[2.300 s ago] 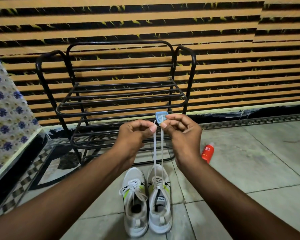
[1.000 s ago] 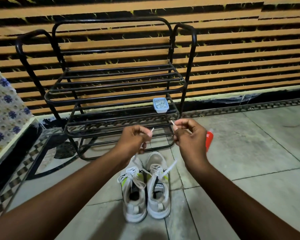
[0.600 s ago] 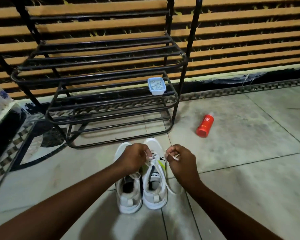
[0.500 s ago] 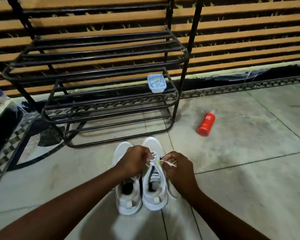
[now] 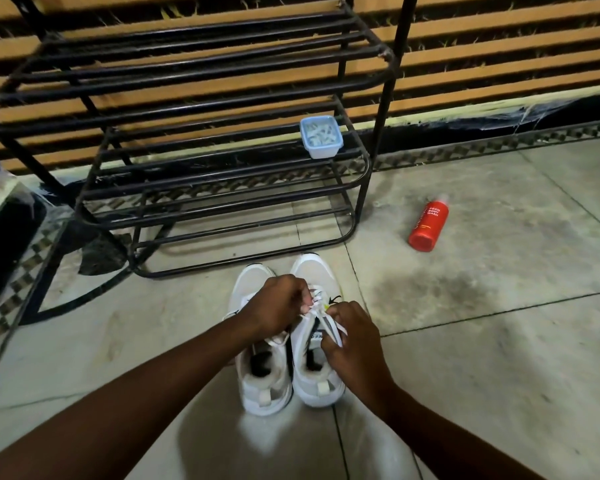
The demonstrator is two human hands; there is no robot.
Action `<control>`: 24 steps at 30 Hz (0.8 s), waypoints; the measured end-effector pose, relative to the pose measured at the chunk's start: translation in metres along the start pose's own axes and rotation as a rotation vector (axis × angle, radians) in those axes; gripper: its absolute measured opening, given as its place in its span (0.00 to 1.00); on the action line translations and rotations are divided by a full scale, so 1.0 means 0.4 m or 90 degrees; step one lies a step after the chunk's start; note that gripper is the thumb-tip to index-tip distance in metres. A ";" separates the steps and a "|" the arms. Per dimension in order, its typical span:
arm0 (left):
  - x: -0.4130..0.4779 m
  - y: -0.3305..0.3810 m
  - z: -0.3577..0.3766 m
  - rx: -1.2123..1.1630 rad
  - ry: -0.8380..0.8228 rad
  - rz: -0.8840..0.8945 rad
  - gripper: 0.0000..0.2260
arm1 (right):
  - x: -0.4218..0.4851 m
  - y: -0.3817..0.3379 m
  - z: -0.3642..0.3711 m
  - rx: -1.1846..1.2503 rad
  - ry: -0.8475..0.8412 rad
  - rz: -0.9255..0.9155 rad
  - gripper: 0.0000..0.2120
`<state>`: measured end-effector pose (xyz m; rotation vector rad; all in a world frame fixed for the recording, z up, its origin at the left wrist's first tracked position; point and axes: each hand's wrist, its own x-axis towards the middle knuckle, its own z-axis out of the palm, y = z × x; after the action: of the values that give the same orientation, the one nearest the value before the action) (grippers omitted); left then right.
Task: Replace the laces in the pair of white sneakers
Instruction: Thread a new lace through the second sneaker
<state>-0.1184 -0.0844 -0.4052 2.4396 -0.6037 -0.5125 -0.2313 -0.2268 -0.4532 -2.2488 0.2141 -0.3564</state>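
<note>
Head view: both hands work at the white lace [image 5: 331, 326] of the right-hand sneaker [image 5: 313, 271], the left hand [image 5: 276, 306] and right hand [image 5: 352, 341] each curled and pinching it. The left-hand sneaker [image 5: 262, 379] sits just beside it on the pale tiled floor [image 5: 482, 341], before a black metal rack [image 5: 222, 161]. A red bottle [image 5: 428, 221] lying on the tiles reads "FOAM BODY WASH". A blue tub [image 5: 321, 142] sits on the rack, against a striped wall [image 5: 499, 64].

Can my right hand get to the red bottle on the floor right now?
Probably, once it lets go: the right hand grips a lace of the right sneaker. The red bottle lies ahead and to its right on open floor, nothing between them.
</note>
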 end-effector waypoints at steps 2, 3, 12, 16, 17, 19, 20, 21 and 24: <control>0.000 -0.003 -0.001 0.008 -0.007 0.011 0.12 | -0.001 0.001 0.002 0.006 0.002 -0.007 0.17; 0.000 -0.006 -0.001 0.016 -0.003 0.014 0.11 | -0.003 0.002 0.002 0.010 0.001 -0.011 0.17; -0.005 -0.026 0.001 -0.034 0.054 0.036 0.12 | -0.011 0.013 0.000 0.038 0.005 -0.039 0.16; 0.000 -0.021 -0.003 -0.045 0.049 0.094 0.10 | -0.015 0.009 0.000 0.050 0.002 -0.049 0.15; 0.003 -0.022 -0.002 -0.041 0.042 0.106 0.10 | -0.016 0.009 0.000 0.050 0.001 -0.051 0.15; 0.009 -0.021 0.002 -0.018 0.037 0.122 0.10 | -0.016 0.007 -0.001 0.050 -0.001 -0.055 0.14; 0.012 -0.019 0.003 -0.002 0.034 0.127 0.10 | -0.016 0.007 -0.002 0.051 -0.004 -0.057 0.14; 0.015 -0.018 0.004 0.014 0.030 0.133 0.10 | -0.015 0.006 -0.003 0.053 -0.007 -0.058 0.14; 0.022 -0.022 0.002 0.082 0.006 0.166 0.10 | -0.014 0.004 -0.001 0.056 -0.010 -0.054 0.14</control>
<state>-0.1090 -0.0829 -0.4130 2.4296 -0.9609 -0.3643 -0.2367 -0.2268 -0.4552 -2.1770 0.0925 -0.3858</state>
